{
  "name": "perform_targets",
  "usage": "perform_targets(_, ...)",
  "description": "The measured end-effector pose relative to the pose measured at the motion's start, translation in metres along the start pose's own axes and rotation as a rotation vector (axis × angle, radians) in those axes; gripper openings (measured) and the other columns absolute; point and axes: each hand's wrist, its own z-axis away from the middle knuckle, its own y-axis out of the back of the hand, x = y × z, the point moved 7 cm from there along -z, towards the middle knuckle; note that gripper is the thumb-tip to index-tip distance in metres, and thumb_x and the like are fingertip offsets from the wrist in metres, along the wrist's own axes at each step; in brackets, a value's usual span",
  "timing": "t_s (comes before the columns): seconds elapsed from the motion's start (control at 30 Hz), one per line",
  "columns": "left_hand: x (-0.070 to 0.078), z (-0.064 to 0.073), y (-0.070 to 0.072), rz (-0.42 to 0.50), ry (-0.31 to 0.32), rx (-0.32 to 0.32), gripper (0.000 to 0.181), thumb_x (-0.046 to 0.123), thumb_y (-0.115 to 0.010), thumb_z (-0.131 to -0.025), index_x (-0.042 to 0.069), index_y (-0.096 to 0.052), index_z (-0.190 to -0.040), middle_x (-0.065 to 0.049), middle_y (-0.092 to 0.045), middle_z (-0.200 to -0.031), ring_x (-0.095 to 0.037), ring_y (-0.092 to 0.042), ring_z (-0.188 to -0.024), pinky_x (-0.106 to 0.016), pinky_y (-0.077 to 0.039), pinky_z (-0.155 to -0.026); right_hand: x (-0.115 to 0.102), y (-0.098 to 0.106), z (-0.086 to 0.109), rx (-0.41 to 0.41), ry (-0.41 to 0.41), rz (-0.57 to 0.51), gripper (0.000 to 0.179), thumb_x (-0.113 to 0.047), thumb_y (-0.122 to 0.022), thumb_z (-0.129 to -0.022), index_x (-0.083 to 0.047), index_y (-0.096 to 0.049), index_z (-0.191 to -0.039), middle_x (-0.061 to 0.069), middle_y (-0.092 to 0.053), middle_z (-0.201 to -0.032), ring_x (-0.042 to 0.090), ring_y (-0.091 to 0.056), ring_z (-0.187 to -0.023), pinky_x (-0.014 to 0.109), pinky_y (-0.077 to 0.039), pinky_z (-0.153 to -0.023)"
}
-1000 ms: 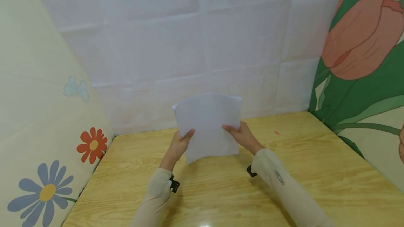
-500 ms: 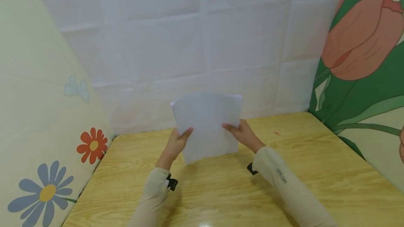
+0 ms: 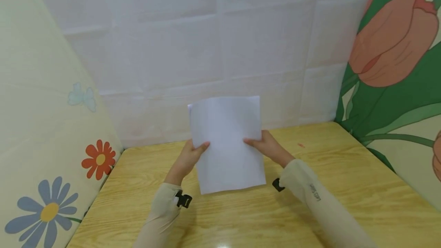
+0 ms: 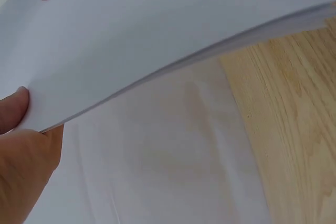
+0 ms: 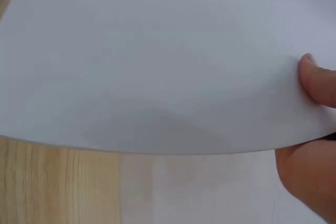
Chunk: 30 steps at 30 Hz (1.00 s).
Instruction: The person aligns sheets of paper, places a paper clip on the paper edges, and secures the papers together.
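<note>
A stack of white paper [image 3: 229, 148] is at the centre of the frame, gripped at both sides. The left hand [image 3: 187, 160] pinches its left edge and the right hand [image 3: 271, 147] its right edge, each thumb flat on the near face; the fingers behind are hidden by the paper. Several layers show along the edge in the left wrist view, and the edge bows in the right wrist view. The stack covers part of the table's far edge and the lower middle of the white cloth [image 3: 172, 53] behind. Whether its bottom edge touches the table I cannot tell.

Pale sleeves [image 3: 320, 202] run to the bottom of the frame, with a black buckle [image 3: 184, 200] by the left wrist and a black piece [image 3: 278, 185] by the right.

The table [image 3: 351, 186] has a light wood grain and a small reddish mark [image 3: 301, 145] right of centre. The creased cloth fills the upper middle. A red flower [image 3: 100, 159] and a blue flower [image 3: 49, 212] decorate the lower left; a large pink tulip [image 3: 392, 41] is at upper right.
</note>
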Motion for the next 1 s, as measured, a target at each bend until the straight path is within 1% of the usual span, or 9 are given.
perform_targets(0.1, -0.003, 0.001, -0.002, 0.035, 0.041, -0.02, 0.04, 0.016, -0.051, -0.1, -0.004, -0.044, -0.134, -0.021, -0.061, -0.116, -0.027, -0.061, -0.102, -0.043, -0.051, -0.089, 0.002, 0.0, 0.002, -0.03, -0.026, -0.033, 0.055, -0.025, -0.067, -0.092, 0.007, -0.046, -0.131, 0.024, -0.063, -0.113, 0.028, -0.065, -0.096, 0.04, -0.055, -0.08)
perform_targets(0.23, -0.011, 0.004, -0.005, 0.086, 0.145, -0.049, 0.042, 0.017, -0.052, -0.1, -0.005, -0.043, -0.134, -0.019, -0.061, -0.115, -0.025, -0.062, -0.1, -0.044, -0.052, -0.089, 0.008, -0.003, 0.006, -0.099, -0.082, -0.13, 0.051, -0.021, -0.066, -0.092, 0.011, -0.049, -0.128, 0.022, -0.066, -0.106, 0.025, -0.066, -0.089, 0.039, -0.056, -0.077)
perform_targets(0.37, -0.02, 0.008, -0.008, 0.159, 0.245, -0.077, 0.042, 0.016, -0.054, -0.099, -0.004, -0.042, -0.134, -0.016, -0.061, -0.112, -0.023, -0.062, -0.097, -0.044, -0.052, -0.087, 0.014, -0.008, 0.013, -0.176, -0.128, -0.229, 0.052, -0.018, -0.065, -0.093, 0.01, -0.046, -0.132, 0.019, -0.065, -0.11, 0.024, -0.065, -0.093, 0.04, -0.055, -0.081)
perform_targets(0.47, -0.027, 0.01, -0.011, 0.212, 0.299, -0.094, 0.044, 0.015, -0.055, -0.098, -0.004, -0.039, -0.135, -0.014, -0.062, -0.111, -0.023, -0.062, -0.095, -0.045, -0.053, -0.086, 0.018, -0.011, 0.018, -0.213, -0.153, -0.253, 0.053, -0.018, -0.064, -0.094, 0.01, -0.044, -0.134, 0.017, -0.065, -0.112, 0.023, -0.064, -0.095, 0.038, -0.053, -0.083)
perform_targets(0.57, -0.033, 0.012, -0.015, 0.243, 0.332, -0.123, 0.045, 0.014, -0.055, -0.098, -0.005, -0.037, -0.135, -0.015, -0.061, -0.113, -0.023, -0.063, -0.096, -0.045, -0.052, -0.087, 0.024, -0.014, 0.023, -0.239, -0.184, -0.281, 0.054, -0.017, -0.064, -0.094, 0.011, -0.042, -0.135, 0.014, -0.065, -0.11, 0.022, -0.065, -0.094, 0.038, -0.054, -0.083)
perform_targets(0.73, -0.04, 0.016, -0.021, 0.266, 0.35, -0.172, 0.048, 0.015, -0.053, -0.099, -0.004, -0.034, -0.139, -0.02, -0.058, -0.122, -0.025, -0.062, -0.102, -0.046, -0.051, -0.091, 0.035, -0.017, 0.029, -0.279, -0.232, -0.341, 0.057, -0.014, -0.062, -0.095, 0.009, -0.035, -0.14, 0.012, -0.065, -0.111, 0.023, -0.065, -0.095, 0.041, -0.054, -0.083)
perform_targets(0.83, -0.045, 0.018, -0.026, 0.289, 0.368, -0.183, 0.05, 0.013, -0.053, -0.099, -0.002, -0.031, -0.141, -0.021, -0.057, -0.124, -0.026, -0.062, -0.104, -0.046, -0.051, -0.092, 0.04, -0.017, 0.033, -0.282, -0.244, -0.33, 0.058, -0.016, -0.063, -0.094, 0.008, -0.036, -0.14, 0.013, -0.065, -0.112, 0.024, -0.065, -0.096, 0.041, -0.054, -0.084)
perform_targets(1.0, -0.053, 0.023, -0.033, 0.299, 0.405, -0.206, 0.051, 0.014, -0.054, -0.098, -0.002, -0.031, -0.14, -0.021, -0.057, -0.125, -0.027, -0.061, -0.106, -0.046, -0.05, -0.092, 0.05, -0.017, 0.041, -0.269, -0.267, -0.294, 0.055, -0.019, -0.066, -0.093, 0.008, -0.043, -0.134, 0.014, -0.066, -0.111, 0.024, -0.065, -0.096, 0.041, -0.053, -0.084)
